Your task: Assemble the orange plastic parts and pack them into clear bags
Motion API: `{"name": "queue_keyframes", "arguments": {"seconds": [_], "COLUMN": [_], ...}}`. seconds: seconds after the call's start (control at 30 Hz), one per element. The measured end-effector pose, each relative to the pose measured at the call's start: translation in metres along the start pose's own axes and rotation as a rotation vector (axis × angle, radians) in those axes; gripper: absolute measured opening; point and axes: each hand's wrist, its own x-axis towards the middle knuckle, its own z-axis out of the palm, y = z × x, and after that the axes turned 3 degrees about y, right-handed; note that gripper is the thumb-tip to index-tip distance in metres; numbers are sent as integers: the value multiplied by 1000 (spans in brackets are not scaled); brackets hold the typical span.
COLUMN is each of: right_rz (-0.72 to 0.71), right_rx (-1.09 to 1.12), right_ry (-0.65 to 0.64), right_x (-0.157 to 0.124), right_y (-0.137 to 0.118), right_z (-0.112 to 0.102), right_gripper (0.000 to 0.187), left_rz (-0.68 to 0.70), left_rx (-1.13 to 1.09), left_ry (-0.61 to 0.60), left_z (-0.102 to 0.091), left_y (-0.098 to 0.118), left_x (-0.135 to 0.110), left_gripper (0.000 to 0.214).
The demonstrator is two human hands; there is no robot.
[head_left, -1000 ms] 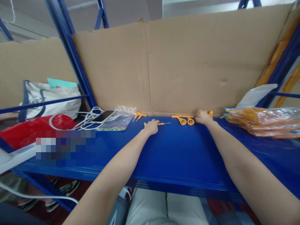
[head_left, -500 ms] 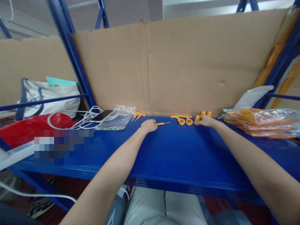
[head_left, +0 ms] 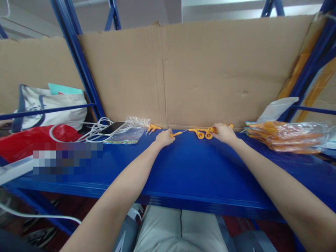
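My left hand (head_left: 165,138) is closed around a corkscrew with an orange ribbed shaft (head_left: 177,133); its metal spiral points right. To the left of that hand lie orange T-handled corkscrews (head_left: 153,128) with bare metal spirals. My right hand (head_left: 223,133) grips an orange round-ended piece (head_left: 213,130), partly hidden by the fingers. Just left of it, two orange T-shaped pieces with round cup ends (head_left: 201,135) lie side by side against the cardboard. Another orange piece (head_left: 231,126) shows behind the right hand, mostly covered.
A blue shelf top (head_left: 189,168) meets a cardboard back wall (head_left: 210,70). On the right lies a stack of bagged orange items (head_left: 283,138). To the left are a phone (head_left: 111,128), white cables (head_left: 91,134), a clear bag (head_left: 126,136), a red bag (head_left: 63,133) and a canvas bag (head_left: 57,108).
My right hand has moved left with an orange piece, toward the two cup-ended pieces. My left hand still holds the corkscrew and has tilted its spiral upward slightly. The view has shifted a little.
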Motion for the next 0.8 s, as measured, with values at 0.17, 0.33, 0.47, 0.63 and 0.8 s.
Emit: {"name": "queue_keyframes", "arguments": {"seconds": [0.17, 0.33, 0.47, 0.63, 0.8], "right_rz": [-124, -225, -305, -370, -421], "right_rx": [56, 77, 97, 196, 244], "right_ry": [57, 54, 44, 35, 48], "right_x": [0, -3, -4, -2, 0], "right_y": [-16, -28, -30, -29, -29], "right_z": [-7, -6, -1, 5, 10], "right_gripper": [33, 32, 31, 35, 34], "left_rz": [28, 53, 75, 70, 72], "left_rx": [1, -12, -13, 11, 26], "left_ry": [39, 68, 65, 58, 51], "left_z": [-1, 0, 0, -1, -1], "left_y": [0, 2, 3, 5, 6], "left_x": [-1, -1, -2, -4, -4], "left_gripper": [35, 34, 34, 35, 35]}}
